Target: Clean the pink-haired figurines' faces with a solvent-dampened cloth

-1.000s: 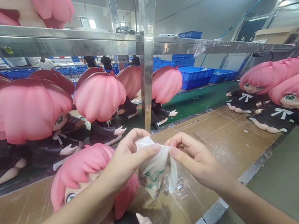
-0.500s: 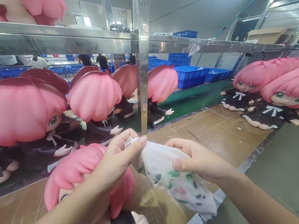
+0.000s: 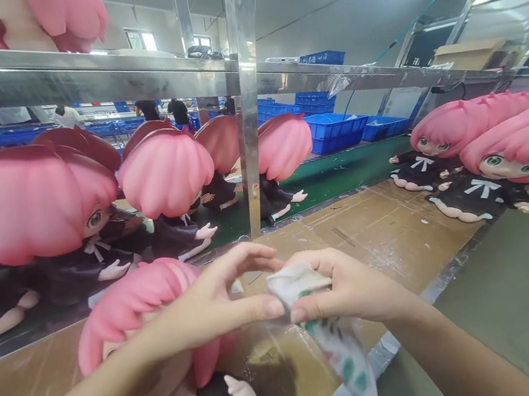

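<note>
A white cloth (image 3: 344, 353) with green and dark marks hangs in front of me, its lower end dangling past the bench edge. My right hand (image 3: 343, 286) pinches its bunched upper part between thumb and fingers. Close on the left of that bunch, my left hand (image 3: 232, 291) is open, thumb and curved fingers apart; its thumb tip is at the cloth's edge, and I cannot tell whether it touches. Behind my left forearm is a large pink-haired doll figure (image 3: 134, 297) in a black dress with a pale bow, its face mostly covered by my arm.
The brown-covered bench (image 3: 351, 231) runs to two similar doll figures (image 3: 483, 171) at far right. More pink-haired dolls (image 3: 165, 167) line the green belt (image 3: 342, 175) behind a metal post (image 3: 248, 133). Blue crates (image 3: 334, 131) stand farther back, with people in the distance.
My left hand has opened from its pinch on the cloth's top corner. The right hand has moved up to the top of the cloth, which now hangs narrower and bunched.
</note>
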`<state>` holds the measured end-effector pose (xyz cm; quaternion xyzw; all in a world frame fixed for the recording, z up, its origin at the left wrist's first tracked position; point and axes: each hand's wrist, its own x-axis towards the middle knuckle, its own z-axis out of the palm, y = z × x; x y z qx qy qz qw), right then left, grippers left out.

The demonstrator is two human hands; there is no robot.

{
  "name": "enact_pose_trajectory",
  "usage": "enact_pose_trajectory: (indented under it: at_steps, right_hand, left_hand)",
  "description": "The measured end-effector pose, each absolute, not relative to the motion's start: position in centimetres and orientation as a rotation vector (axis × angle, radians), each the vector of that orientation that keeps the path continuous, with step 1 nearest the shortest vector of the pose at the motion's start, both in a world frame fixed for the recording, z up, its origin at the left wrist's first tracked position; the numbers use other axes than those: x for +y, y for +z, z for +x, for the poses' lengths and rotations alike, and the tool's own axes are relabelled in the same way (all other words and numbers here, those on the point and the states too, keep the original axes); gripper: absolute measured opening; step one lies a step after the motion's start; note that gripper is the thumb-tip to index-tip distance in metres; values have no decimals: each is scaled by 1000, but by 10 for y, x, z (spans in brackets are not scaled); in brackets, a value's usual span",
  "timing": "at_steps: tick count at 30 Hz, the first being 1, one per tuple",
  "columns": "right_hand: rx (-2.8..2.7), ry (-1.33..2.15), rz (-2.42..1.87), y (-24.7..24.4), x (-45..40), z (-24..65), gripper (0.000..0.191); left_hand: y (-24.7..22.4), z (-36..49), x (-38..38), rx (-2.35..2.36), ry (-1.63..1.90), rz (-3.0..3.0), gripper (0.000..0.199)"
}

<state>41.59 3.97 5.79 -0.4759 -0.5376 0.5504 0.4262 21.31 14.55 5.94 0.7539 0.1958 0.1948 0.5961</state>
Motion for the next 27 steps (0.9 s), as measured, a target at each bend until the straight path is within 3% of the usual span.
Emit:
enact_pose_trajectory:
  at_steps: [3,8,17,27]
  right_hand:
    - [-1285,1395,-1186,55,43,408,35]
    - [-1142,1387,-1055,39,47,409,36]
    - [-965,1524,-831,33,53,393,30]
    - [-888,1618,-790,23,55,380,41]
  left_hand:
    - [54,222,138,460,459,1673,30]
    - [46,225,140,511,640,1465,40]
    - [58,224,128,583,654,1287,35]
    - [54,222,124,496,773,1250,31]
